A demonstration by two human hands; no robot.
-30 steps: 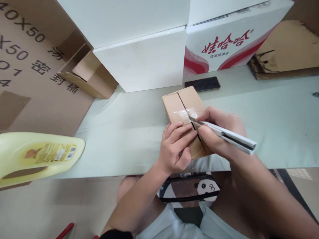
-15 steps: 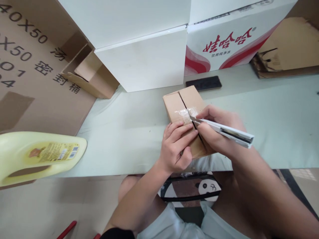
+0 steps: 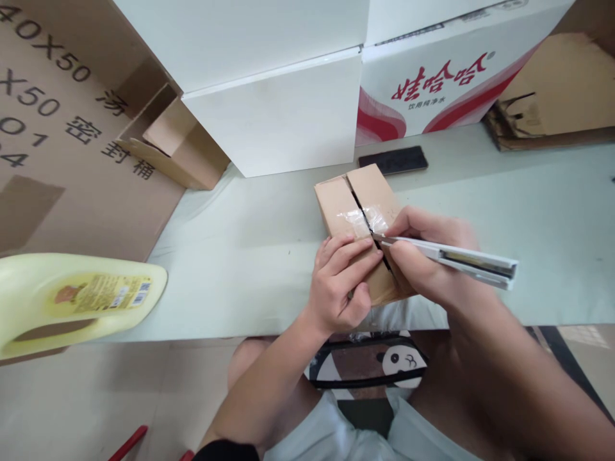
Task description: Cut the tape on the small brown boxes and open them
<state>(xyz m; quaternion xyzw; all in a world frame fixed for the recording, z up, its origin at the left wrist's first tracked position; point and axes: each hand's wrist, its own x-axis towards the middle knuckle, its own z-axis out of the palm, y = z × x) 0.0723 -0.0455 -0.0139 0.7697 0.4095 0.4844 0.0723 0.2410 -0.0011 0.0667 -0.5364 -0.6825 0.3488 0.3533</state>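
Note:
A small brown cardboard box (image 3: 335, 197) sits at an angle on the table, a dark gap running between its two top flaps. Clear tape (image 3: 354, 222) crosses that gap and looks slit along it. My left hand (image 3: 339, 282) grips the near left part of the box, fingers laid across the top and thumb bent at the near side. Held in my right hand (image 3: 427, 246) is a white utility knife (image 3: 478, 264), its blade tip at the gap just below the tape, close to my left fingertips. The right palm is partly hidden behind the knife.
A black phone (image 3: 393, 160) lies behind the box. White cartons (image 3: 273, 121) and a red-and-white carton (image 3: 432, 89) stand at the back. On the left are a yellow jug (image 3: 29, 288), a small open box (image 3: 196, 153) and a large printed carton (image 3: 96, 192). Flattened cardboard (image 3: 567, 96) is at right.
My right hand and the knife have shifted slightly right and toward me along the gap. The gap at the tape looks wider. My left hand stays in place.

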